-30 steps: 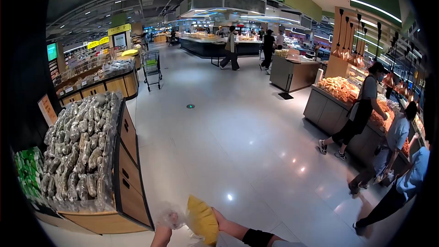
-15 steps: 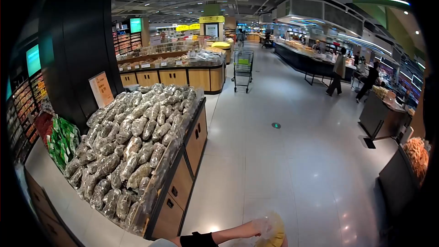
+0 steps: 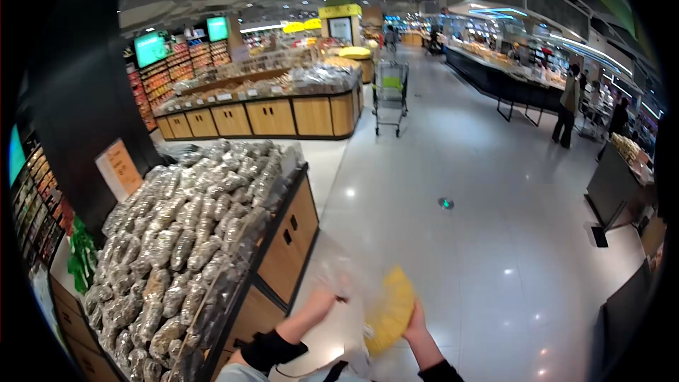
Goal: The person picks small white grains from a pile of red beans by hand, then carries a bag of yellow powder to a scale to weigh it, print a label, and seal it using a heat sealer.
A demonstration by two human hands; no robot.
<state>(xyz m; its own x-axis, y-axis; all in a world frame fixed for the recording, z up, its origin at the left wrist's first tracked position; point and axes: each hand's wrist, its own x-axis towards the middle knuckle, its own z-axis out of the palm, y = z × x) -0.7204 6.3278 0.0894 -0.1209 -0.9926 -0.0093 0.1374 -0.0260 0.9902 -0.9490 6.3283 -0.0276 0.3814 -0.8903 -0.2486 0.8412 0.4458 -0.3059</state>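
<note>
My right hand point(image 3: 417, 322) is wrapped round the outer edge of a curved yellow object with ridges point(image 3: 391, 305), held low in front of me; its exact kind cannot be made out. My left hand point(image 3: 327, 297), left of it and partly blurred, is closed on thin clear plastic point(image 3: 338, 274) that spreads above the fingers. A gap separates my left hand from the yellow object. Beside my left arm stands a display heaped with plastic-wrapped, dark elongated packs point(image 3: 177, 240).
An orange-and-white price sign point(image 3: 120, 170) stands by a black pillar point(image 3: 85, 85). Ahead, a shopping cart point(image 3: 390, 95) is parked near a wooden display counter point(image 3: 272, 117). A person point(image 3: 568, 106) is at the right, near a long dark counter point(image 3: 488, 85). Grey floor point(image 3: 396, 226) stretches forward.
My left hand has moved left, away from the yellow object, with the clear plastic. The yellow object and my right hand have come further up into view. The view has shifted, and the cart appears nearer.
</note>
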